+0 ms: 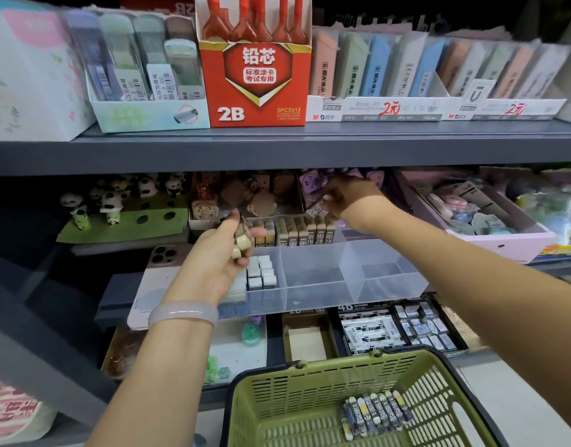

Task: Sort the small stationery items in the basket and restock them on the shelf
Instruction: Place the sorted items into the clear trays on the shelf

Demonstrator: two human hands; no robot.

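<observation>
My left hand grips a small bunch of brown-sleeved 2B erasers just above the clear divided tray. My right hand reaches under the upper shelf and pinches a single 2B eraser over the row of upright 2B erasers on the middle shelf. The tray's left compartment holds small white and blue erasers; its two other compartments look bare. A green basket sits at the bottom with a line of dark-sleeved 2B erasers lying inside.
The grey upper shelf edge hangs just above my right hand. A red 2B lead box and lead refill trays stand on top. Panda figures are at left, a pink tray at right, eraser boxes below.
</observation>
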